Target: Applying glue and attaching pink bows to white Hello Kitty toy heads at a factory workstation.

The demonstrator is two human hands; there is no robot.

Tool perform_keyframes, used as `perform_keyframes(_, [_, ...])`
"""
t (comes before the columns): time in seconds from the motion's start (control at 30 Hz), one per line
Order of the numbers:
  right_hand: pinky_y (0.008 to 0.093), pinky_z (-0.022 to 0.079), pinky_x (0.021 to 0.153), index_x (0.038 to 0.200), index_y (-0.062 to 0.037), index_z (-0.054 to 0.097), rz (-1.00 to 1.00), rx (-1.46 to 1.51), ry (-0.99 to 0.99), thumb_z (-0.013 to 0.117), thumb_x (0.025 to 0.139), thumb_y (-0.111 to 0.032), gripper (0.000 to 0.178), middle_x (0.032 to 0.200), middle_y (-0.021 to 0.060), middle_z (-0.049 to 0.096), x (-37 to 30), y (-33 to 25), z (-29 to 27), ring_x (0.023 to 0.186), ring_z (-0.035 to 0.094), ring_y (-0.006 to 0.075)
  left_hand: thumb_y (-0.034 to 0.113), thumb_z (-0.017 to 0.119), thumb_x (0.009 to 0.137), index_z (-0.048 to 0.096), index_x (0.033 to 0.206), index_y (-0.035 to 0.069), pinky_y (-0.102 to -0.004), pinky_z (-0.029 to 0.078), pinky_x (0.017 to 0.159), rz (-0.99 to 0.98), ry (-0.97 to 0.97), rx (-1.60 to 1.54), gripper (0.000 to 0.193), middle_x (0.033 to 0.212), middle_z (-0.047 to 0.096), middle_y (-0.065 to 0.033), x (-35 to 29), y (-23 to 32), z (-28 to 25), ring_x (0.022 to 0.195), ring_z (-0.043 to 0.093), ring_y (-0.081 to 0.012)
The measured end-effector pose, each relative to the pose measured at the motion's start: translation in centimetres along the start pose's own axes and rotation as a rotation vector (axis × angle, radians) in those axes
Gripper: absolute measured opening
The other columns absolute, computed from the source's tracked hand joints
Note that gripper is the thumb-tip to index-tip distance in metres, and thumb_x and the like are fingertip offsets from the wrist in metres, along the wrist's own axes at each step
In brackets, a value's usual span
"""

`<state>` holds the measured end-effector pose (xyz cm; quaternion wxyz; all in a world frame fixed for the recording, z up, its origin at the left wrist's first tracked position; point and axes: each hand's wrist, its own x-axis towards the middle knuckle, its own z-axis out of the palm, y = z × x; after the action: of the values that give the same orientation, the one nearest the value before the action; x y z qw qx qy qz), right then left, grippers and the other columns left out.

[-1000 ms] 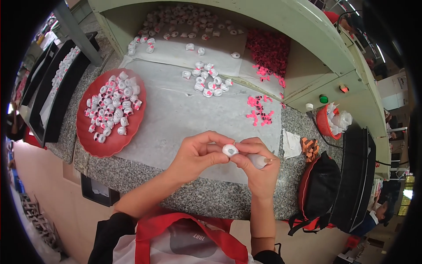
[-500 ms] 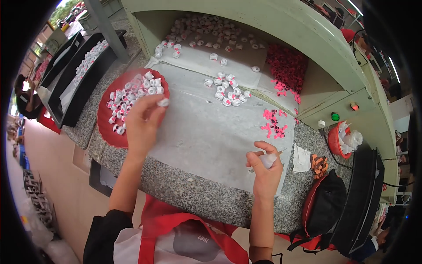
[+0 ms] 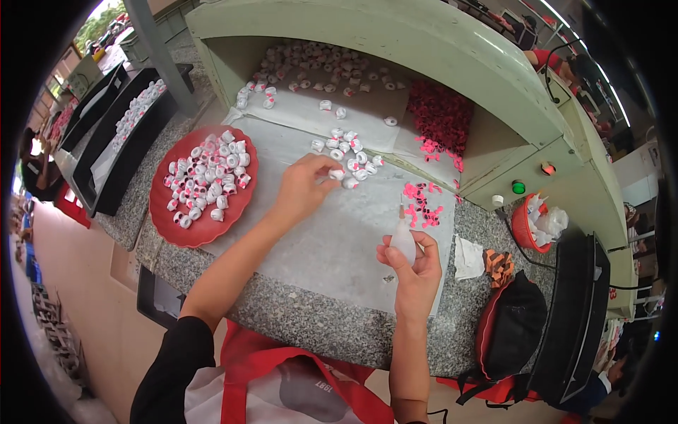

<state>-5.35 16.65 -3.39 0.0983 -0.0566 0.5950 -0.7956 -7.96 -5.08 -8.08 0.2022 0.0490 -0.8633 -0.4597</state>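
Observation:
My left hand [image 3: 305,185] reaches over the paper sheet, thumb and fingertips closed on a small white rounded piece with a pink mark [image 3: 337,174]. That piece is at the near side of a loose cluster of similar white pieces [image 3: 361,158]. In my right hand [image 3: 415,272] is a small translucent squeeze bottle [image 3: 403,242], its thin needle tip pointing up and away from me. Just beyond the tip lie small flat pink pieces [image 3: 429,212], some with dark spots. To the left, a red scalloped tray [image 3: 185,239] holds many white-and-pink pieces.
A pale green cabinet [image 3: 395,42] arches over more white pieces and a dark pink heap [image 3: 439,116]. Rightward are a red basket with plastic bags [image 3: 521,225], a white cloth [image 3: 468,257], orange-and-black scraps [image 3: 498,267] and a black bag [image 3: 519,325]. Black trays [image 3: 113,162] stand far left.
My left hand has moved from the red tray rightward to the cluster of white pieces. In my right hand, the squeeze bottle has turned from pointing right to pointing up and away.

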Motion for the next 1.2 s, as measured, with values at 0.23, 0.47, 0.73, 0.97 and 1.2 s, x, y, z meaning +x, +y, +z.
perform_keyframes(0.23, [0.0216, 0.042, 0.062, 0.097, 0.0006, 0.049, -0.214, -0.181, 0.157, 0.059, 0.073, -0.007, 0.028, 0.083, 0.0063, 0.052, -1.6, -1.2, -0.1, 0.064, 0.049, 0.0101, -0.006, 0.057, 0.076, 0.055, 0.104, -0.001, -0.0265, 0.049, 0.077, -0.570, -0.211, -1.270, 0.028, 0.095, 0.059, -0.0099, -6.3, 6.1, -0.4, 0.086, 0.059, -0.0174])
perform_keyframes(0.47, [0.0233, 0.042, 0.066, 0.092, 0.0028, 0.051, -0.597, -0.584, 0.033, 0.058, 0.071, -0.009, 0.025, 0.084, 0.0086, 0.052, -4.0, -1.1, 0.9, 0.072, 0.051, 0.0130, -0.012, 0.057, 0.073, 0.053, 0.106, -0.005, -0.0278, 0.050, 0.079, -0.177, -0.032, -0.756, 0.033, 0.102, 0.049, -0.0111, -7.6, 7.2, -0.1, 0.095, 0.054, -0.0182])
perform_keyframes(0.73, [0.0276, 0.045, 0.047, 0.088, 0.0023, 0.051, -0.777, -0.708, -0.044, 0.061, 0.065, 0.002, 0.024, 0.069, 0.0105, 0.059, -3.2, -1.1, 1.0, 0.051, 0.057, 0.0198, -0.010, 0.059, 0.072, 0.056, 0.103, -0.001, -0.0270, 0.051, 0.079, -0.084, 0.012, -0.632, 0.033, 0.099, 0.052, -0.0110, -7.8, 7.0, 0.1, 0.090, 0.057, -0.0179])
perform_keyframes(0.97, [0.0278, 0.045, 0.047, 0.087, 0.0023, 0.051, -0.790, -0.748, -0.052, 0.061, 0.065, 0.003, 0.024, 0.070, 0.0108, 0.059, -3.0, -1.2, 0.8, 0.052, 0.057, 0.0202, -0.013, 0.058, 0.071, 0.056, 0.103, -0.004, -0.0277, 0.051, 0.080, -0.068, -0.017, -0.614, 0.033, 0.101, 0.050, -0.0126, -7.8, 7.2, 0.1, 0.092, 0.055, -0.0192])
perform_keyframes(1.2, [0.0269, 0.045, 0.046, 0.086, 0.0021, 0.051, -0.789, -0.729, -0.091, 0.061, 0.066, 0.004, 0.023, 0.072, 0.0101, 0.060, -2.9, -1.2, 1.3, 0.050, 0.056, 0.0196, -0.009, 0.060, 0.070, 0.060, 0.101, 0.002, -0.0253, 0.051, 0.077, -0.071, 0.027, -0.595, 0.033, 0.096, 0.054, -0.0095, -7.8, 7.2, 0.1, 0.086, 0.058, -0.0158])
